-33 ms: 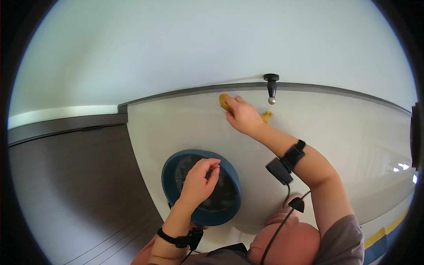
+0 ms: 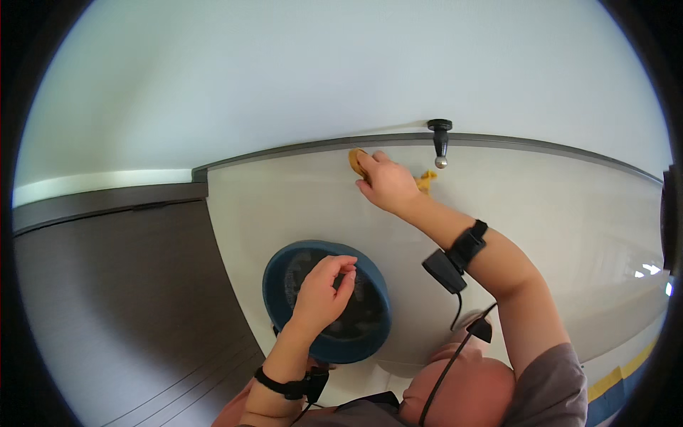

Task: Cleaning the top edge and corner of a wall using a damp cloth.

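A mustard-yellow cloth (image 2: 356,161) is pressed against the pale glossy floor (image 2: 498,192), close to the baseboard. My right hand (image 2: 388,183) grips it from above, fingers closed over its middle. One crumpled end sticks out beyond the hand on the right, and the part under the palm is hidden. Over a blue basin (image 2: 385,285) hangs my left hand (image 2: 324,290), its fingers loosely curled and the thumb close to their tips, with nothing visible in them. Dark-looking water (image 2: 352,324) with whitish suds lies in the basin.
A black door stop (image 2: 440,142) with a metal tip juts from the wall just right of my right hand. A grey baseboard (image 2: 512,141) runs along the white wall. Dark flooring (image 2: 142,306) lies left. Cables (image 2: 455,363) hang from black wrist devices on my arms.
My right hand and the cloth have slid slightly left and up toward the baseboard. My left hand stays over the basin.
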`<state>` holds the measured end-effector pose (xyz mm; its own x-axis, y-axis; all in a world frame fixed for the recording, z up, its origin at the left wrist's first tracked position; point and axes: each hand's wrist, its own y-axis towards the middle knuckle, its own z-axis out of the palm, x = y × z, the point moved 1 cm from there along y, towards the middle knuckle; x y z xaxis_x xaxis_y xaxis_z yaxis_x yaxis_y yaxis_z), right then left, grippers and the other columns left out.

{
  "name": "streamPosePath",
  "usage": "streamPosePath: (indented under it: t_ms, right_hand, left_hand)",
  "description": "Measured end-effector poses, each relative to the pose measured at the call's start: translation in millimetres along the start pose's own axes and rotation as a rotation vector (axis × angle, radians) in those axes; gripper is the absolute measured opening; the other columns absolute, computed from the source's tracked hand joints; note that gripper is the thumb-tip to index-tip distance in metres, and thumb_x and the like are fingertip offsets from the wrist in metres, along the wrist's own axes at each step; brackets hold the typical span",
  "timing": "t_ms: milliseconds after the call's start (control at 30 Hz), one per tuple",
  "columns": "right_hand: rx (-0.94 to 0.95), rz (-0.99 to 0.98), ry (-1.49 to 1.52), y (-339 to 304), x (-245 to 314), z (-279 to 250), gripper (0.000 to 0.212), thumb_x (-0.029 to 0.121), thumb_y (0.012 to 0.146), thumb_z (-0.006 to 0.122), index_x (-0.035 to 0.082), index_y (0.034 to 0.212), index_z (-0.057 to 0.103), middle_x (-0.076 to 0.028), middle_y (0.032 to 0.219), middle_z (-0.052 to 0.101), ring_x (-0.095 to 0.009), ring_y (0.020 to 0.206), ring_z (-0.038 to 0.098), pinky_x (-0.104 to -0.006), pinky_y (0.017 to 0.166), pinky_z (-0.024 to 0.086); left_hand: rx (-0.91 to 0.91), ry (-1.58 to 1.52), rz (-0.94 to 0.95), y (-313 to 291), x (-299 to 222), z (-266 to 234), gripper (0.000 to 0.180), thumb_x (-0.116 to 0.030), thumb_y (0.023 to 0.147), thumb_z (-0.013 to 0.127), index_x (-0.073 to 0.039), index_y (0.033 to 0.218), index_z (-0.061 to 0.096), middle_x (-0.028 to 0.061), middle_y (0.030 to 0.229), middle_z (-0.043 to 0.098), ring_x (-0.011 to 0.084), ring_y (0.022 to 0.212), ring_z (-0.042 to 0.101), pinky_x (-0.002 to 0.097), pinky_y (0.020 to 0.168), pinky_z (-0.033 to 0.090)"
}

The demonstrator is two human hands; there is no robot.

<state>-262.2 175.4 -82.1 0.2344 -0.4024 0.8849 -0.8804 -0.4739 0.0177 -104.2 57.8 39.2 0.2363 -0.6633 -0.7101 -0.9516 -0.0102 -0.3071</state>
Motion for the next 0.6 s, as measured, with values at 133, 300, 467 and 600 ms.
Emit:
streamPosePath:
  t_ms: [133, 300, 467, 600]
  right_hand:
    - [0.004, -0.054, -0.549, 27, 3, 15, 0.039, 0.009, 0.075, 0.056, 0.01, 0.112, 0.047, -0.012, 0.088, 0.052, -0.029, 0.069, 0.061, -0.0358, 0.053, 0.05]
    - [0.009, -0.045, -0.648, 33, -1, 18, 0.035, 0.009, 0.079, 0.05, 0.006, 0.113, 0.044, -0.016, 0.091, 0.053, -0.029, 0.074, 0.062, -0.0365, 0.056, 0.052]
    - [-0.003, -0.106, -0.711, 41, 2, 22, 0.037, 0.01, 0.079, 0.05, 0.004, 0.115, 0.044, -0.015, 0.09, 0.054, -0.028, 0.075, 0.062, -0.0342, 0.058, 0.053]
    - [0.018, -0.069, -0.76, 43, -7, 24, 0.038, 0.011, 0.079, 0.05, 0.001, 0.115, 0.044, -0.015, 0.091, 0.054, -0.027, 0.074, 0.062, -0.0338, 0.059, 0.053]
  left_hand:
    - [-0.026, 0.004, -0.008, -3, 3, -3, 0.02, -0.003, 0.079, 0.056, 0.0, 0.099, 0.055, 0.0118, 0.089, 0.058, 0.0222, 0.081, 0.059, 0.0284, 0.073, 0.047]
    - [-0.024, -0.033, -0.031, -10, 13, -14, 0.02, -0.003, 0.079, 0.055, 0.0, 0.099, 0.055, 0.0118, 0.088, 0.058, 0.0222, 0.081, 0.059, 0.0289, 0.073, 0.047]
    - [0.012, -0.016, -0.039, -12, 18, -15, 0.021, -0.004, 0.081, 0.056, -0.002, 0.102, 0.055, 0.0097, 0.089, 0.058, 0.0179, 0.082, 0.059, 0.0274, 0.073, 0.046]
    - [0.021, 0.009, -0.016, -3, 11, -14, 0.02, -0.004, 0.081, 0.056, -0.002, 0.101, 0.055, 0.0099, 0.089, 0.058, 0.0183, 0.082, 0.059, 0.0278, 0.073, 0.046]
